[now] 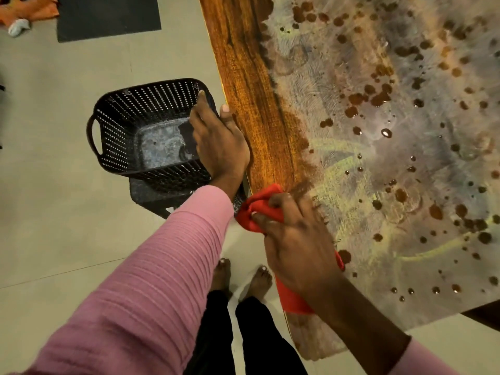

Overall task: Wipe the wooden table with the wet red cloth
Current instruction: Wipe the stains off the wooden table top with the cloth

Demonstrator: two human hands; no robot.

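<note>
The wooden table (251,85) fills the right side. A strip along its near left edge shows clean brown grain; the rest is covered in pale chalky smears and dark wet spots. My right hand (295,239) presses the bunched red cloth (257,209) onto the table at the border between the clean and dirty parts; more of the cloth shows below my wrist. My left hand (219,142) grips the rim of a black perforated basket (127,125), which is held against the table's edge, thumb touching the wood.
The basket rests on a dark stool (151,193) beside the table. My bare feet (240,274) stand on the pale tiled floor. A dark mat (108,17) and orange cloth (29,9) lie at the top left.
</note>
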